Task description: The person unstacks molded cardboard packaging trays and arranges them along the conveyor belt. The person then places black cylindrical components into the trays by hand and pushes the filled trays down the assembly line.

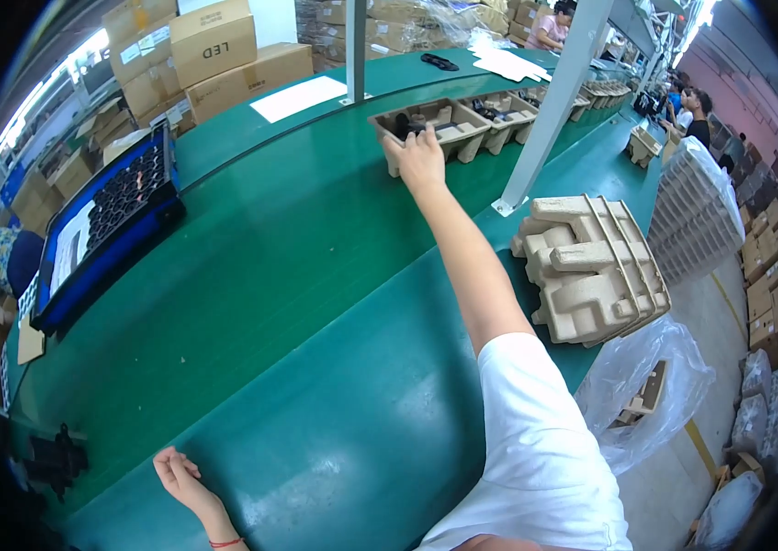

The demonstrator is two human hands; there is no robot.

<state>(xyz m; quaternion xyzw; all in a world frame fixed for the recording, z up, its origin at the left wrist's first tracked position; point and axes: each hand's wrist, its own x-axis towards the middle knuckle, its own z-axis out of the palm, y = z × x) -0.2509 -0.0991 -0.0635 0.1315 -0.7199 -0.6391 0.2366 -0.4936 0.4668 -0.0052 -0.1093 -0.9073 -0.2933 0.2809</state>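
My right hand (423, 158) reaches far forward over the green belt. Its fingers bend over the near wall of a brown moulded pulp tray (462, 140) and grip it at the left end. Inside that tray lie black parts (400, 125), partly covered by my fingers; their kind cannot be made out. My left hand (180, 473) rests low at the left, above the near edge of the green work surface (352, 441). Its fingers are curled in, with nothing visible in them.
More pulp trays (508, 118) line up behind. A stack of upturned pulp trays (591, 271) stands right of my arm, beside a grey post (554, 101). A black-and-blue crate (109, 216) sits at the left. Several people work farther off.
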